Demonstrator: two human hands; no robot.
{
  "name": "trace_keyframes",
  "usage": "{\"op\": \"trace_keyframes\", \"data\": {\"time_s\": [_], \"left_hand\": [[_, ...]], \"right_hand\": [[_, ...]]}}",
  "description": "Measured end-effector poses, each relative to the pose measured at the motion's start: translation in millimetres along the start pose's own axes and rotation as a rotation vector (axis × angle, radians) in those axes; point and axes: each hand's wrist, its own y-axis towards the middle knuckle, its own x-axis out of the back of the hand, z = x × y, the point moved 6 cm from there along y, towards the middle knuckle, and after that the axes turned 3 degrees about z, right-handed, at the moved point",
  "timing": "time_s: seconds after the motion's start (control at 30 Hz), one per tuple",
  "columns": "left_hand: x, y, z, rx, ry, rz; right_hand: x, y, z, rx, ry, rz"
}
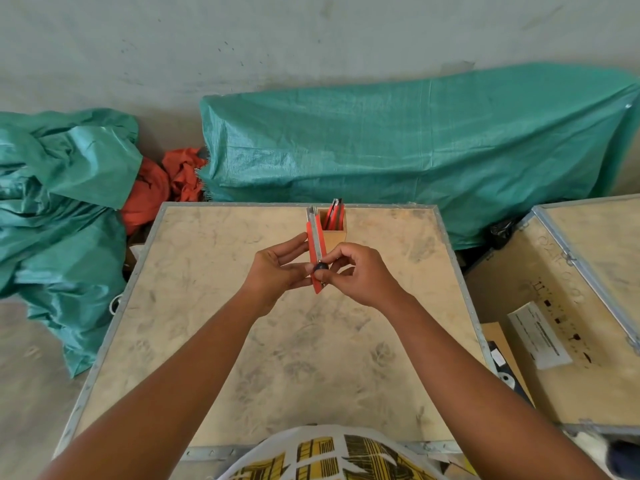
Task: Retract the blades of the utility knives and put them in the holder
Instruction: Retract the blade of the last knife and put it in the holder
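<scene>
An orange utility knife [317,244] stands nearly upright above the middle of the wooden crate top [242,334], its metal tip pointing away from me. My left hand [277,270] grips its lower body from the left. My right hand [356,273] pinches the black slider knob [320,267] near the knife's lower end. Just behind the knife, at the far edge, stands a small wooden holder [335,237] with two or three orange knives [334,214] standing in it. I cannot tell whether a blade sticks out of the held knife.
Green tarpaulin [415,147] covers a bulky shape behind the crate, and more green tarp [59,209] with orange cloth [156,188] lies at the left. A second wooden crate [568,306] with a paper label stands at the right.
</scene>
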Motion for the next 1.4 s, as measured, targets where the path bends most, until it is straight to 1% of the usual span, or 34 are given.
{"op": "trace_keyframes", "data": {"time_s": [0.1, 0.2, 0.3, 0.5, 0.63, 0.83, 1.0, 1.2, 1.3, 1.4], "left_hand": [[-3, 1, 1, -0.004, -0.004, -0.006], [-2, 3, -1, -0.015, -0.013, -0.011], [-2, 5, -2, -0.017, -0.011, -0.007], [-6, 10, -2, 0.002, 0.001, 0.003], [-7, 13, -3, 0.003, 0.035, 0.012], [-14, 24, -2, 0.011, 0.096, 0.082], [-11, 50, -10, 0.016, 0.165, 0.096], [-8, 97, -26, 0.013, 0.184, 0.116], [-3, 127, -26, 0.032, 0.168, 0.088], [11, 158, -22, 0.041, 0.207, -0.004]], "right_hand": [[1, 0, -1, 0.012, -0.003, -0.016], [5, -1, 1, 0.027, 0.036, 0.025], [8, 1, 2, 0.045, -0.023, 0.051], [10, 0, -3, 0.009, 0.033, -0.063], [13, 2, -9, -0.016, 0.121, -0.065], [26, 23, -17, -0.038, 0.156, -0.063], [35, 48, -26, -0.064, 0.205, -0.057], [48, 93, -40, -0.059, 0.250, -0.086], [55, 118, -52, -0.053, 0.248, -0.131], [60, 142, -69, -0.073, 0.220, -0.205]]}}
